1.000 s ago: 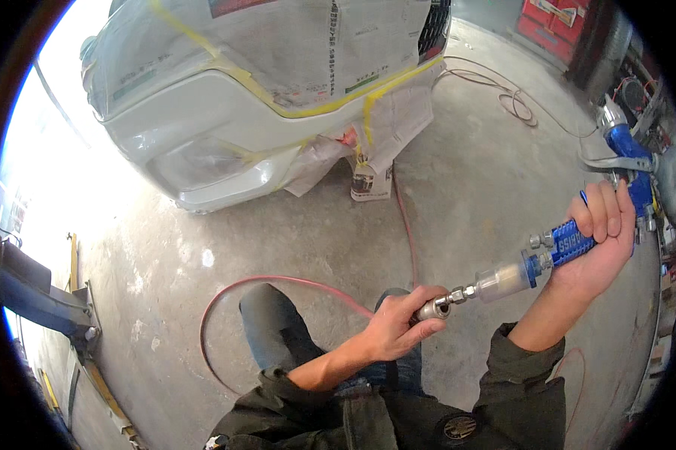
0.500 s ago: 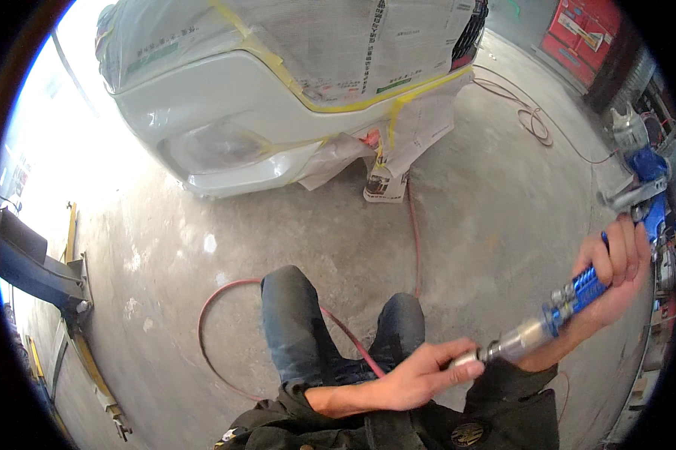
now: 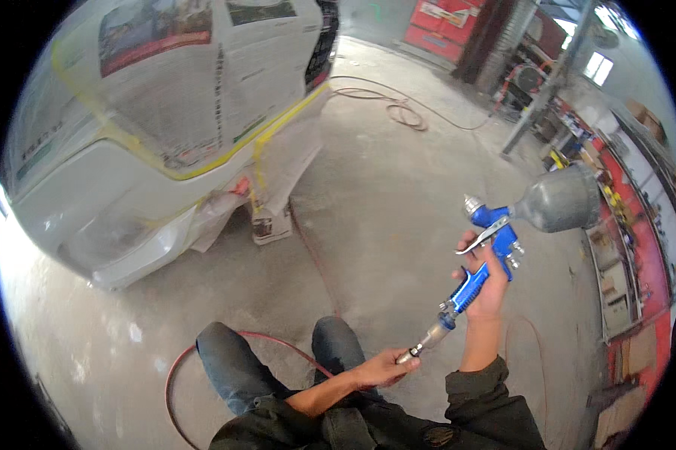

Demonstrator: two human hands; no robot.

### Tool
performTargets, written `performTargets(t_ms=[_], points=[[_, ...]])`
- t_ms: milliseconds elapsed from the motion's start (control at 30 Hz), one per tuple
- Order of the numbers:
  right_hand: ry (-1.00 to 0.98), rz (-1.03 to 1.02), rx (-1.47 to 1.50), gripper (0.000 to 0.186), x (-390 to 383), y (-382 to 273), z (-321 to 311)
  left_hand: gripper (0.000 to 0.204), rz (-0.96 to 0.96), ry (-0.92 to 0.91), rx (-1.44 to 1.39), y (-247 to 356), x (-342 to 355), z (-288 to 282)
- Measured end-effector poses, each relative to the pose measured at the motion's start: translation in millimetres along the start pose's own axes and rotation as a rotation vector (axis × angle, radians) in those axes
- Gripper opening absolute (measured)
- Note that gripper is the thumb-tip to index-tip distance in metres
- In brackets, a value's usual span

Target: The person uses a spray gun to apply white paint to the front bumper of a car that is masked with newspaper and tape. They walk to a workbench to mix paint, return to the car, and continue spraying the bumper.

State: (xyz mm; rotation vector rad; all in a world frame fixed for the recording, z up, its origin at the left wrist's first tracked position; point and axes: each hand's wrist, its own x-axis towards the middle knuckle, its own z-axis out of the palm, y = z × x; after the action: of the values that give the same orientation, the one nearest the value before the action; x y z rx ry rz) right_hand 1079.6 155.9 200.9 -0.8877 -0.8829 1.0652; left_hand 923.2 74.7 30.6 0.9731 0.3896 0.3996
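My right hand [image 3: 488, 281] is closed round the handle of a blue spray gun [image 3: 469, 289], out to my right. The gun's grey metal cup [image 3: 563, 201] points to the right, and its silver nozzle [image 3: 473, 204] to the upper left. My left hand [image 3: 387, 367] grips the hose coupling [image 3: 411, 352] at the lower end of the handle. From beside that hand a red air hose [image 3: 259, 335] loops across my knees to the floor. At the left stands a pale car bumper [image 3: 128, 176], the bodywork above it masked with printed paper [image 3: 180, 105] and yellow tape.
Shelves [image 3: 615, 277] with tools and boxes line the right side. A metal post [image 3: 548, 82] and a red cabinet [image 3: 443, 30] stand at the back. Thin hose coils [image 3: 405, 116] lie on the concrete floor [image 3: 398, 195]. A white container [image 3: 272, 227] sits under the bumper.
The view has swung to the right, so the car sits farther left. The spray gun has come fully into view, its cup and nozzle now showing. Both hands keep their hold.
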Motion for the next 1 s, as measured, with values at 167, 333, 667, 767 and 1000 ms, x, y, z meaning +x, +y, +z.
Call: performTargets(t_ms=[167, 333, 667, 767, 1000], points=[[0.405, -0.124, -0.184, 0.019, -21.9, 7.8, -48.2, 0.048, 0.289, 0.085, 0.313, 14.0, 34.2, 10.6], [0.576, -0.137, -0.313, 0.018, -40.3, 0.1, -55.2, 0.049, 0.255, -0.110, 0.431, 31.6, 78.3, 1.3], [0.555, -0.211, -0.337, 0.016, -66.3, -2.6, -46.1, 0.043, 0.069, -0.472, 0.162, 54.2, 95.3, 0.0], [0.548, -0.207, -0.352, 0.017, -66.3, -3.2, -42.9, 0.042, 0.057, -0.464, 0.169, 55.7, 96.8, -0.9], [0.549, -0.221, -0.380, 0.017, -65.4, -5.3, -35.6, 0.036, 0.066, -0.386, 0.138, 50.4, 100.4, -0.5]])
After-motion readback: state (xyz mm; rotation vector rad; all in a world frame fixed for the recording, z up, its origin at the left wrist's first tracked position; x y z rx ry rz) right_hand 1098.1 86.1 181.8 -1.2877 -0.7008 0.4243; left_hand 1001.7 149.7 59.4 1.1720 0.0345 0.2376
